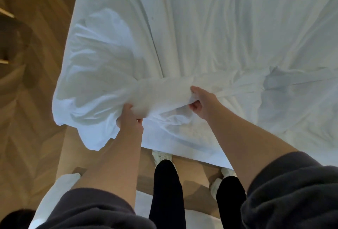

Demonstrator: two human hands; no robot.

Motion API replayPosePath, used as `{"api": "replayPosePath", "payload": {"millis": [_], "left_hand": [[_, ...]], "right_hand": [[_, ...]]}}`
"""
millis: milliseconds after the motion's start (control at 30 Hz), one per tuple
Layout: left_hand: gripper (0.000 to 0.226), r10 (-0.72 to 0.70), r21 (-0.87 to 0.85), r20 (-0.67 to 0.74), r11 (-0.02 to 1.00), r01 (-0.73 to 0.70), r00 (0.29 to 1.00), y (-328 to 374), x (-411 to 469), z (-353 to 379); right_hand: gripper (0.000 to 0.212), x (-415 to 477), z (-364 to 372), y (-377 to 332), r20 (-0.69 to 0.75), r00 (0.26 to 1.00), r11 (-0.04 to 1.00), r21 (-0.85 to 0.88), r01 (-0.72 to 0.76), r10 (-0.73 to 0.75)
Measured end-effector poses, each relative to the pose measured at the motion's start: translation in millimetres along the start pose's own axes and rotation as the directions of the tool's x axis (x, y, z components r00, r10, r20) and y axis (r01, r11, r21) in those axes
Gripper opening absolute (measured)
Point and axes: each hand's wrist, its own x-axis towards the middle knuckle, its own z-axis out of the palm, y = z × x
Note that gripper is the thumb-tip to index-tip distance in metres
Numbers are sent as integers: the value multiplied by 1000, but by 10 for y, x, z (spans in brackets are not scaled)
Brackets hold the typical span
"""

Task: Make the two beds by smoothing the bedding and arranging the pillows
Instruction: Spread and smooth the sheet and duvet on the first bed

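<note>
White bedding (pixel 219 27): thin matt cloth, heavily creased. Floor (pixel 36 27): wood, herringbone pattern, slight sheen. Sleeves (pixel 292 192): dark, soft fleecy fabric, matt.

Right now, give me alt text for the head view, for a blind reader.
The left hand and right hand grip a bunched edge of white bedding at the near side of a rumpled bed. Wooden floor lies to the left.

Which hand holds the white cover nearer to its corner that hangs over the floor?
The left hand: it grips the white cover beside the hanging corner, while the right hand pinches the edge farther along, away from that corner.
</note>
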Motion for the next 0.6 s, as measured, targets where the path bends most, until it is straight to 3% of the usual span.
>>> {"api": "replayPosePath", "payload": {"millis": [100, 233, 300, 333, 367, 433, 467, 533, 600], "left_hand": [[10, 317, 193, 66, 926, -324, 946, 480, -226, 355], [13, 631, 400, 366, 557, -727, 684, 1277, -512, 1229], [28, 586, 449, 593, 327, -831, 551, 1561, -557, 1708], [38, 477, 488, 712, 192, -852, 515, 1627, -517, 1907], [50, 350, 540, 790, -9, -842, 503, 1645, -439, 2046], [64, 163, 563, 814, -458, -688, 557, 1556, -150, 2102], [66, 117, 539, 793, -593, -598, 598, 1481, 25, 2035], [67, 72, 514, 743, -698, -499, 665, 1318, 379, 1811], [66, 71, 476, 763, -734, -484, 643, 1235, 678, 1621]], "right_hand": [[22, -92, 290, -235, -71, 992, 992, 50, 112, -108], [19, -289, 682, -964, -196, 932, 930, 150, 336, -305], [19, -268, 769, -1344, -155, 877, 875, 102, 473, -456], [29, -212, 775, -1496, -77, 836, 840, -19, 543, -543], [47, -135, 756, -1607, 34, 798, 781, -187, 596, -602], [74, 73, 676, -1663, 260, 750, 574, -509, 642, -608], [81, 200, 629, -1620, 340, 740, 421, -653, 630, -580], [84, 479, 522, -1410, 422, 759, 20, -868, 496, -495], [82, 689, 451, -1164, 450, 810, -308, -885, 349, -376]]}}
